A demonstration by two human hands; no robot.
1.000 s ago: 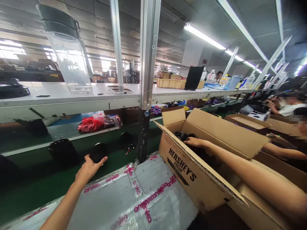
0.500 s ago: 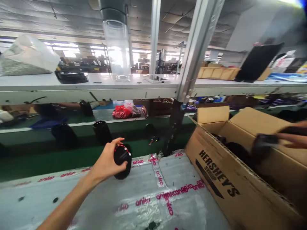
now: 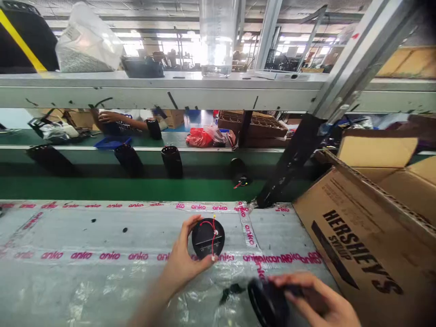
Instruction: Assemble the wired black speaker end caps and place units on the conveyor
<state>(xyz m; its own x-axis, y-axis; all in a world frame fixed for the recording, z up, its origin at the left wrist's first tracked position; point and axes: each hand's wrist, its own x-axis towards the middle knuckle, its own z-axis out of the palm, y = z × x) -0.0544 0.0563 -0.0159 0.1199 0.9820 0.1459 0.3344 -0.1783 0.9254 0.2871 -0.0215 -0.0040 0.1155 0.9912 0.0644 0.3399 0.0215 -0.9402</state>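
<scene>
1. My left hand [image 3: 184, 259] holds a black cylindrical housing [image 3: 207, 237] above the worktop [image 3: 68, 268], its flat round end turned up toward me. My left fingers [image 3: 188, 229] wrap closely around the rim from the left side, with the thumb curving under the lower edge.
2. A thin red wire [image 3: 213, 240] loops across that flat end, and a pale tip shows at its lower end.
3. The housing looks light, stiff and smooth, probably molded plastic. It may slip a little, so the curved side seems the best place to grip, leaving the fragile wire free.
4. My right hand [image 3: 313, 299] is low and near the front edge of the view, closed around a second black cylinder [image 3: 267, 304]. My right fingers [image 3: 299, 284] lie across its top, though part of the grip is out of view.
5. A small black scrap [image 3: 231, 291] lies on the worktop's clear plastic sheet, between my hands.
6. To my right stands a brown cardboard box [image 3: 361, 245] printed "Hershey's Syrup," with its flaps open.
7. Beyond the worktop, on a green conveyor belt [image 3: 102, 188], stand black cylinders [image 3: 172, 161]. Another black cylinder [image 3: 239, 171] lies on its side, showing a red wire.
</scene>
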